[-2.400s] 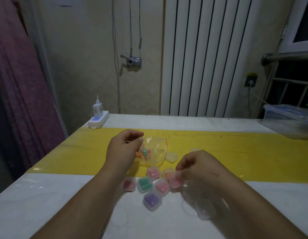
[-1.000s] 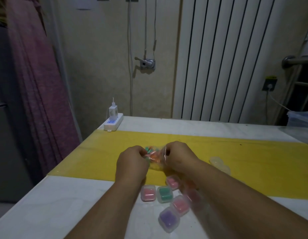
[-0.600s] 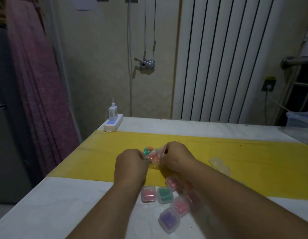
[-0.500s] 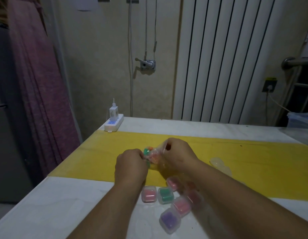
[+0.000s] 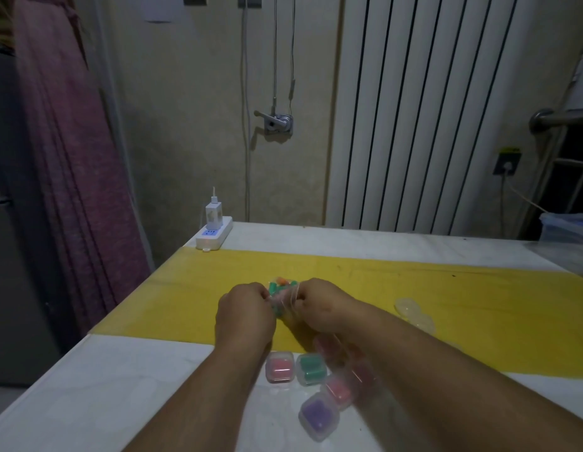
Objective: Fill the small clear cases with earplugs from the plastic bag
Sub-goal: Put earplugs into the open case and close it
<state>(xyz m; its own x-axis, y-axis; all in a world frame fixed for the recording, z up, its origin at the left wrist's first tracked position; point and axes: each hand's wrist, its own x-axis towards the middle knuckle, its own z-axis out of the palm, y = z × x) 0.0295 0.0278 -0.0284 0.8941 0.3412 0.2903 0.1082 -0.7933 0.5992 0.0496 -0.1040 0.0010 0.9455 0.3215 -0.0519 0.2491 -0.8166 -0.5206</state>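
Observation:
A small clear plastic bag (image 5: pixel 281 290) with green and orange earplugs is held over the yellow strip, between both hands. My left hand (image 5: pixel 246 313) pinches its left side and my right hand (image 5: pixel 319 305) pinches its right side. Below my wrists lie several small clear cases: a pink-filled one (image 5: pixel 278 367), a green-filled one (image 5: pixel 311 369), another pink one (image 5: pixel 337 389) and a purple one (image 5: pixel 318 417). More cases are partly hidden under my right forearm. Empty clear cases (image 5: pixel 414 313) lie to the right on the yellow strip.
The white table (image 5: pixel 120 386) carries a yellow strip (image 5: pixel 479 305) across it. A white power strip with a charger (image 5: pixel 214 234) sits at the back left corner. A clear storage box (image 5: pixel 567 230) stands at the far right. A purple curtain hangs left.
My right hand left the cases and came up to the bag, so both hands now hold it. Over the last second the hands shifted only slightly on the bag.

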